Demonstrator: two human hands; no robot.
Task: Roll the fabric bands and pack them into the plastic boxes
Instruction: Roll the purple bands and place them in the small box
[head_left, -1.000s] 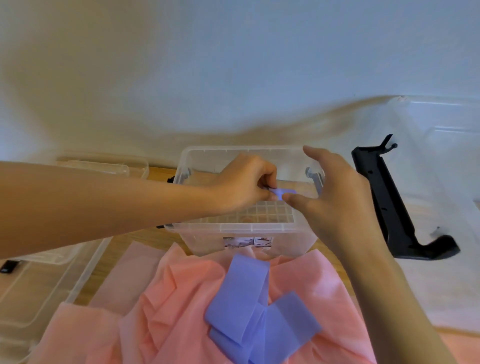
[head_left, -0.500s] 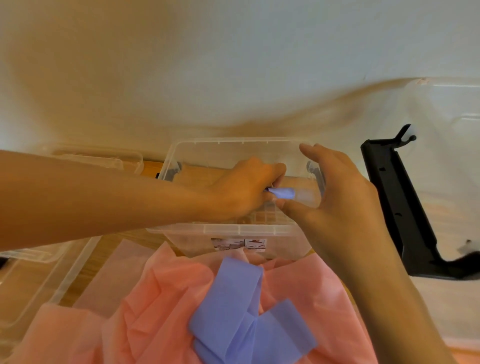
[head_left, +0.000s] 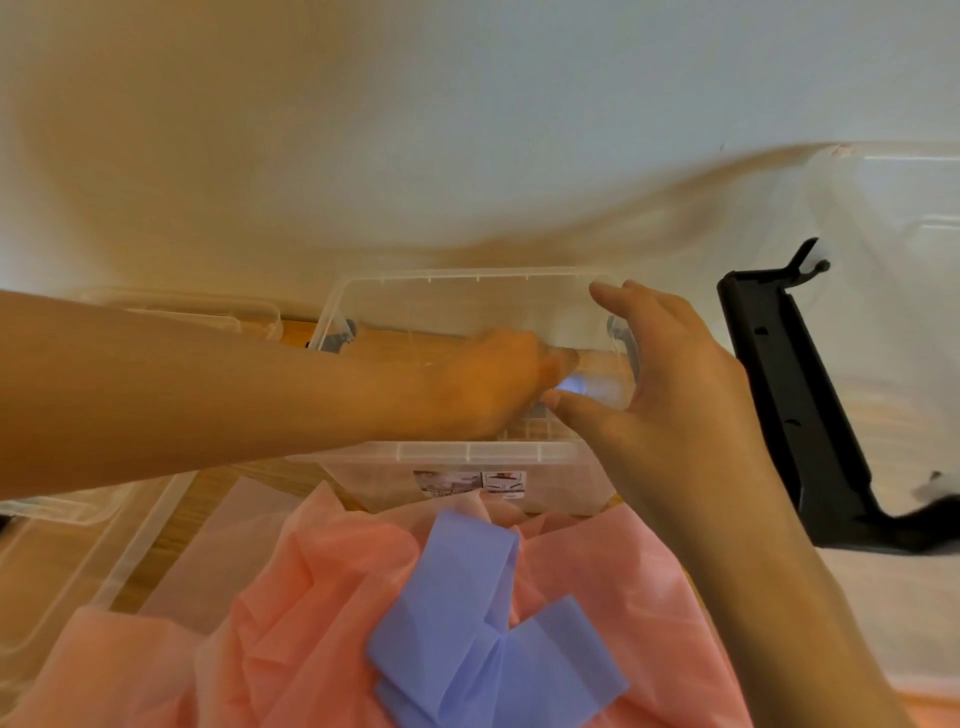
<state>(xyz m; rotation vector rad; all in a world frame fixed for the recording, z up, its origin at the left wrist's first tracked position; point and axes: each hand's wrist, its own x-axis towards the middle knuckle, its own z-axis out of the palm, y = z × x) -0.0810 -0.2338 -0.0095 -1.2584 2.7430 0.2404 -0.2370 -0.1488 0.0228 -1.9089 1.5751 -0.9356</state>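
A clear plastic box (head_left: 467, 451) stands open at the centre, by the wall. Both hands reach into it. My left hand (head_left: 493, 384) and the thumb and fingers of my right hand (head_left: 660, 374) pinch a small rolled blue band (head_left: 574, 387) between them, low inside the box near its right side. The left hand is blurred. In front of the box a loose blue fabric band (head_left: 483, 623) lies folded on crumpled pink fabric (head_left: 322, 613).
A black plastic bracket (head_left: 800, 415) lies to the right on a large clear lid (head_left: 893, 218). More clear boxes and lids (head_left: 67, 561) sit at the left on the wooden table. A white wall rises close behind the box.
Both hands have carried the small blue roll down and further into the box. The view has shifted slightly; the loose fabrics have not moved.
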